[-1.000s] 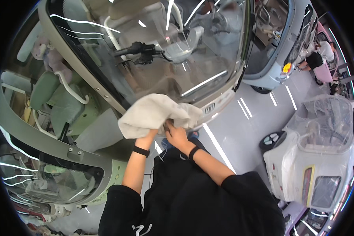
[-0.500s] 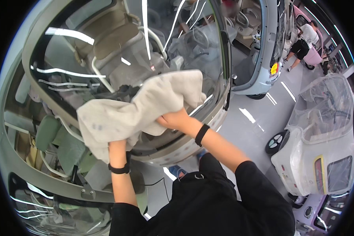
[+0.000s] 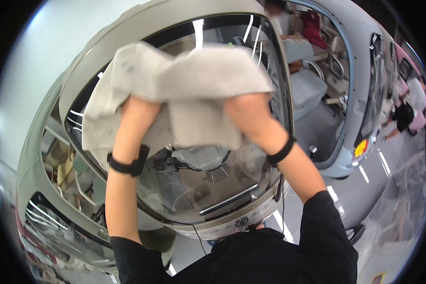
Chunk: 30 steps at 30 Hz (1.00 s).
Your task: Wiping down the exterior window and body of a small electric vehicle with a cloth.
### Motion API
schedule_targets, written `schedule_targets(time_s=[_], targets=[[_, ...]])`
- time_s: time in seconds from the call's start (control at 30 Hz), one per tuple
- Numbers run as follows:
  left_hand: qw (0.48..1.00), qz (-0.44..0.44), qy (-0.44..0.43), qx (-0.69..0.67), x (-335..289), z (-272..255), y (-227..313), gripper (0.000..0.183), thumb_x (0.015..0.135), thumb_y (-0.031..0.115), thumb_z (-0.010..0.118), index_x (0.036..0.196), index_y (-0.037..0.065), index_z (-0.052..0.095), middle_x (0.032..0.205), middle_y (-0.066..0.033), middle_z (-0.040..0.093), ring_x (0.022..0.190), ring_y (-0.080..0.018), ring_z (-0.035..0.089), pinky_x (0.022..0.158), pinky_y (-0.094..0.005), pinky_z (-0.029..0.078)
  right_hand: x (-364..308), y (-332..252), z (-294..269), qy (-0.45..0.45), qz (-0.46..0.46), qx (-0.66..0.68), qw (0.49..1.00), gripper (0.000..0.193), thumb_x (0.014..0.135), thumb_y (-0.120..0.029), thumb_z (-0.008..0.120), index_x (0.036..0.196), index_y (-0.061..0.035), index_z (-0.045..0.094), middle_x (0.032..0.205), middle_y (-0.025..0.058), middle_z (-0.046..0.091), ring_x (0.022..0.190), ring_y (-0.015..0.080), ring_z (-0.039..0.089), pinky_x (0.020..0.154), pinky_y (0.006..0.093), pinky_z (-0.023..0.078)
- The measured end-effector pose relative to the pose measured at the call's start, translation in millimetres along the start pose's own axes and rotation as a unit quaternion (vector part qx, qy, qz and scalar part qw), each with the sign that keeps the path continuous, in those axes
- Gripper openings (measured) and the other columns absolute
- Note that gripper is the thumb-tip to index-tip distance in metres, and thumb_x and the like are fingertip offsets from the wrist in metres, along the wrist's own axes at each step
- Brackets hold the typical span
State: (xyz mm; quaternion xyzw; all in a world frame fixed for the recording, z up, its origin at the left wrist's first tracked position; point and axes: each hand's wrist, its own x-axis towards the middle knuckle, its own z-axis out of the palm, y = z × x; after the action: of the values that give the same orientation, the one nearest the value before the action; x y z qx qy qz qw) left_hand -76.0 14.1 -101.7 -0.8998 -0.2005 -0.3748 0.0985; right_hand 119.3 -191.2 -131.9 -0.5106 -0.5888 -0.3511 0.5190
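A beige cloth (image 3: 203,71) spreads between my two hands over the large curved windscreen (image 3: 180,203) of a small olive-grey vehicle. My left hand (image 3: 139,111) holds the cloth's left part, its fingers hidden beneath the folds. The cloth's right part is in my right hand (image 3: 251,111), which is smeared by motion, its fingers also covered. From this view I cannot tell whether the cloth touches the glass. Below its hanging edge, a grey seat (image 3: 201,156) shows through the windscreen.
To the right stands a light blue vehicle (image 3: 338,137), with a person (image 3: 275,19) beyond it. Another person (image 3: 414,102) is at the far right. A green vehicle (image 3: 38,156) is close on my left. Plastic sheeting (image 3: 393,227) covers something at lower right. A thin black cable (image 3: 199,239) hangs near my body.
Both hands have moved farther up over the windscreen with the cloth, and the right hand has gone outward. The cloth is spread wider. My view has shifted, and I stand nearer the vehicle.
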Motion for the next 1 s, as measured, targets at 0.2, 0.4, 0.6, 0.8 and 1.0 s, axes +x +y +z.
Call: schedule_targets(time_s=[0.2,0.4,0.6,0.8,1.0], targets=[[0.994,0.042,0.048,0.087,121,45,160,0.044,0.102,0.041,0.054,0.134,0.011,0.061,0.136,-0.0244,0.060,0.131,-0.0460,0.052,0.111,-0.0494,0.041,25,103,-18,-0.005,0.102,-0.117,0.988,0.036,0.090,-0.012,0.066,0.120,0.0068,0.061,0.117,0.0287,0.060,0.104,0.0474,0.058,0.091,0.0487,0.050],[0.993,0.055,-0.047,-0.090,115,81,189,0.032,0.102,0.031,0.053,0.126,0.011,0.062,0.114,-0.0243,0.068,0.099,-0.0432,0.068,0.087,-0.0502,0.056,-18,101,-19,-0.074,0.148,-0.079,0.983,0.036,0.082,-0.003,0.070,0.108,0.0096,0.050,0.105,0.0269,0.051,0.098,0.0478,0.054,0.085,0.0538,0.047],[0.986,0.088,-0.072,-0.124,82,94,193,0.034,0.100,0.027,0.055,0.128,0.008,0.061,0.110,-0.0237,0.070,0.099,-0.0420,0.068,0.087,-0.0510,0.055,-55,86,-32,-0.100,0.153,-0.072,0.981,0.034,0.086,-0.002,0.068,0.112,0.0073,0.048,0.103,0.0285,0.054,0.095,0.0494,0.056,0.083,0.0540,0.047],[0.978,0.167,-0.055,-0.109,16,127,227,0.034,0.099,0.026,0.056,0.126,0.006,0.062,0.109,-0.0224,0.072,0.101,-0.0388,0.069,0.088,-0.0480,0.054,-125,69,-55,-0.119,0.229,-0.092,0.962,0.025,0.086,-0.001,0.063,0.104,0.0074,0.048,0.100,0.0285,0.053,0.094,0.0491,0.055,0.084,0.0552,0.046],[0.967,0.161,-0.012,-0.198,-87,185,269,0.039,0.098,0.025,0.056,0.136,0.017,0.059,0.119,-0.0111,0.071,0.089,-0.0356,0.072,0.079,-0.0498,0.057,-255,49,-75,-0.101,0.280,-0.085,0.951,0.036,0.088,0.001,0.060,0.122,0.0089,0.050,0.105,0.0310,0.056,0.096,0.0515,0.055,0.086,0.0571,0.045]])
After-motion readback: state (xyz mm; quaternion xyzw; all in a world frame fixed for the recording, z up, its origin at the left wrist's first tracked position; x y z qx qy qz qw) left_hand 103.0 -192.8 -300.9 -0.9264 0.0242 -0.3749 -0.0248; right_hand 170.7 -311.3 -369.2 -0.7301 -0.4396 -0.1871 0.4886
